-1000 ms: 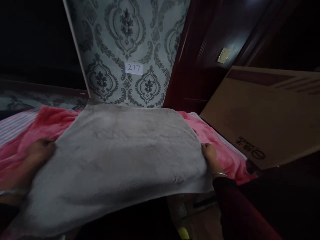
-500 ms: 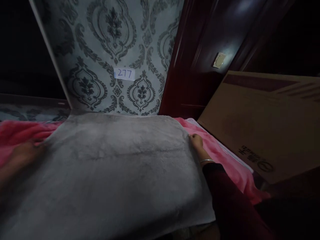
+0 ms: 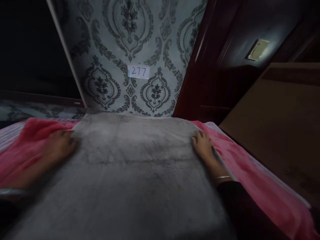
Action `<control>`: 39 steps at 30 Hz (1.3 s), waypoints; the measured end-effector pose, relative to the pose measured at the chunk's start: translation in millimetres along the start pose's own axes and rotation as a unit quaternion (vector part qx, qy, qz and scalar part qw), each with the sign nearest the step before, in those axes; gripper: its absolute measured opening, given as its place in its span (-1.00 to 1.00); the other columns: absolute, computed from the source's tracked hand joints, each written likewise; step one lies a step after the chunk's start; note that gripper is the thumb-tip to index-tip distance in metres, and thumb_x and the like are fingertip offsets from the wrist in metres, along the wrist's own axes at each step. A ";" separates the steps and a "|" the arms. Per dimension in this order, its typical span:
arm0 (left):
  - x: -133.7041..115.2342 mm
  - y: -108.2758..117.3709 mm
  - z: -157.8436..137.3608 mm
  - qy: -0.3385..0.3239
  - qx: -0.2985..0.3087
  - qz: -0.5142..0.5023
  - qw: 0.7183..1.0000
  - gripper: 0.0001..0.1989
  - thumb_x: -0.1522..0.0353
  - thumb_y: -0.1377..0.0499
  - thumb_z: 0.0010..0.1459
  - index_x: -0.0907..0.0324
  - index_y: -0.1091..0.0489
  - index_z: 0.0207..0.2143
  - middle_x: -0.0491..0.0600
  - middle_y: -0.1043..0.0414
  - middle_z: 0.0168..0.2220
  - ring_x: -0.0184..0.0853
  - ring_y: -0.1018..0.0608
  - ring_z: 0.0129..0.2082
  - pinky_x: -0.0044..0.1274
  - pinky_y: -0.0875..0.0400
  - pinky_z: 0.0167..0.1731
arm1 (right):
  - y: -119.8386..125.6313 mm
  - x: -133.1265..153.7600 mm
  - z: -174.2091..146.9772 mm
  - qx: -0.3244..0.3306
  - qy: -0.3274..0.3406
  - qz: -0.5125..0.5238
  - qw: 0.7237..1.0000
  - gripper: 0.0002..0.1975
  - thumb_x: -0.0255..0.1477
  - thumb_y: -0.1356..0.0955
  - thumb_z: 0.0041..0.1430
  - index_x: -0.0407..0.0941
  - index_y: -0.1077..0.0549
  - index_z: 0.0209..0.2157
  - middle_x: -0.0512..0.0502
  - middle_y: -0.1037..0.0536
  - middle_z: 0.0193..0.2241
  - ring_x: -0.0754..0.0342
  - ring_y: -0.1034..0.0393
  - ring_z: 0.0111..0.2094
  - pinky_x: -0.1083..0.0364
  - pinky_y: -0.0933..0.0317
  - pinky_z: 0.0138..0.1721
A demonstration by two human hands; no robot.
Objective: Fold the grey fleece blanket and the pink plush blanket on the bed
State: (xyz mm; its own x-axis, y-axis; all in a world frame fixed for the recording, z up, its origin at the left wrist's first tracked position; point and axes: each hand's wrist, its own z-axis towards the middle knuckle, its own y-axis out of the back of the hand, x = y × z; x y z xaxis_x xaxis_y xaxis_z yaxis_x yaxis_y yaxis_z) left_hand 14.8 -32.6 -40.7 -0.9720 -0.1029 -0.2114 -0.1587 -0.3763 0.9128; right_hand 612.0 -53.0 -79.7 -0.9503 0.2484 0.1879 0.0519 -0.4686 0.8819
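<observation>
A grey plush blanket (image 3: 140,173) lies spread out in front of me, with a crease running across it. My right hand (image 3: 203,145) rests palm down on its right edge, fingers apart and nothing gripped. At the left edge of the grey blanket is my left hand (image 3: 61,143), blurred by motion. Its fingers seem laid out over the edge rather than wrapped round it. Beneath and beyond both sides shows a pink plush blanket (image 3: 260,180), rumpled on the left.
Patterned wallpaper (image 3: 130,90) with a paper label (image 3: 138,71) reading 277 stands behind the far edge. A dark screen (image 3: 32,53) is at the left. Dark red wood panelling (image 3: 197,90) bears a switch (image 3: 258,49). A large cardboard box (image 3: 280,126) leans on the right.
My right hand has gone from pinching the grey blanket's edge to lying spread on it. My left hand has moved right and forward onto the left edge. The view has turned left.
</observation>
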 end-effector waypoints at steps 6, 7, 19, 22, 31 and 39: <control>-100.6 -46.0 -18.2 -0.337 0.192 -0.043 0.921 -0.43 0.11 -0.03 0.30 -0.02 -0.28 0.33 0.03 -0.17 0.41 -0.10 -0.16 0.43 -0.18 0.01 0.38 | -32.2 85.8 -4.4 0.205 0.332 0.054 0.919 -0.47 -0.26 -0.15 0.44 0.08 -0.20 0.39 -0.08 -0.14 0.43 -0.14 0.03 0.43 -0.24 0.08 0.37; -99.4 -50.5 -15.7 -0.338 0.208 -0.037 0.917 -0.44 0.12 -0.02 0.32 -0.06 -0.26 0.34 0.00 -0.16 0.42 -0.09 -0.14 0.44 -0.13 0.04 0.38 | -35.3 77.6 3.0 0.221 0.315 0.035 0.922 -0.47 -0.26 -0.14 0.45 0.08 -0.19 0.39 -0.07 -0.14 0.43 -0.13 0.03 0.43 -0.23 0.07 0.37; -49.3 -46.7 55.0 -0.105 0.118 0.140 0.977 -0.40 0.12 0.14 0.39 0.16 -0.25 0.35 0.20 -0.09 0.43 0.09 -0.10 0.42 0.06 0.01 0.29 | -29.6 28.7 79.1 0.173 -0.035 -0.059 0.983 -0.48 -0.27 -0.08 0.44 -0.06 -0.40 0.26 -0.28 -0.43 0.24 -0.24 -0.28 0.26 -0.23 -0.16 0.23; -86.4 -63.3 46.3 -0.201 0.155 0.095 0.963 -0.38 0.14 0.16 0.39 0.09 -0.09 0.43 0.08 0.06 0.49 0.03 0.00 0.46 0.02 0.11 0.33 | -31.4 31.5 85.5 0.163 -0.153 -0.041 0.974 -0.48 -0.24 -0.16 0.41 -0.16 -0.38 0.26 -0.38 -0.45 0.20 -0.29 -0.28 0.25 -0.20 -0.18 0.21; -80.3 -88.5 48.4 -0.203 0.161 0.055 0.964 -0.33 0.08 0.20 0.37 0.03 -0.06 0.45 0.00 0.05 0.49 0.01 0.00 0.47 -0.04 0.09 0.35 | -32.6 -7.0 111.1 0.068 -0.187 -0.002 0.980 -0.47 -0.46 -0.22 0.32 -0.11 -0.34 0.30 -0.34 -0.45 0.13 -0.19 -0.36 0.16 -0.03 -0.25 0.10; -82.5 -87.5 46.6 -0.152 0.135 0.077 0.976 -0.34 0.06 0.14 0.36 -0.01 -0.07 0.45 0.03 0.02 0.48 0.14 0.00 0.46 0.09 0.06 0.30 | -61.3 -34.7 134.4 -0.014 -0.171 0.083 0.982 -0.44 -0.52 -0.15 0.22 -0.23 -0.43 0.21 -0.34 -0.52 -0.02 -0.12 -0.44 -0.05 0.00 -0.27 -0.03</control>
State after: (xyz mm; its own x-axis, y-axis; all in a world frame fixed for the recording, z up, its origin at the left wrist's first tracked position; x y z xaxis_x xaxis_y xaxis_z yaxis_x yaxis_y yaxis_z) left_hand 100.8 51.7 -86.9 -0.9879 0.1548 0.0125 -0.0060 -0.1184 0.9929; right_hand 683.0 81.0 -82.1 -0.7706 0.4348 0.4659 0.1841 -0.5480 0.8159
